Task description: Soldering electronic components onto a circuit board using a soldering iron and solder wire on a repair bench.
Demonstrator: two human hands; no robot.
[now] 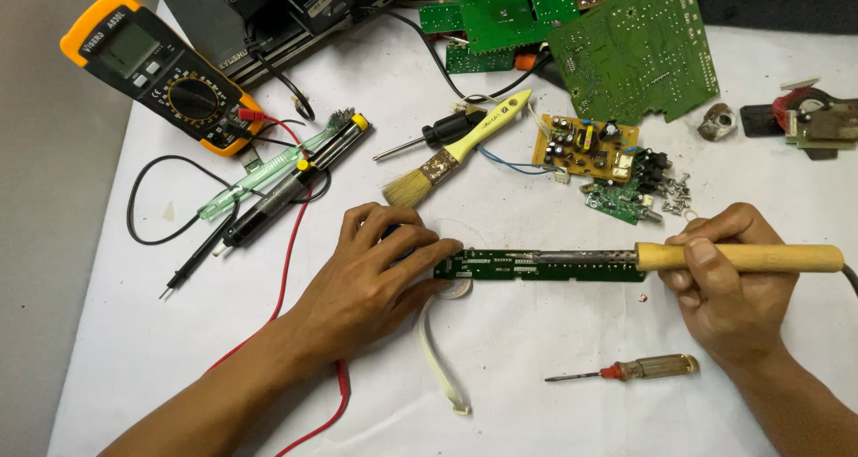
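Note:
A long narrow green circuit board lies across the middle of the white table. My left hand rests on the board's left end, fingers curled over it and pressing it down. My right hand grips the wooden handle of a soldering iron. The iron's metal shaft lies along the board and its tip points left near the board's middle. A white flat ribbon cable hangs from the board's left end toward me.
A small screwdriver lies near the front. Behind are a yellow-handled brush, a black screwdriver, a yellow multimeter with red and black leads, a desoldering pump, several green boards and loose screws.

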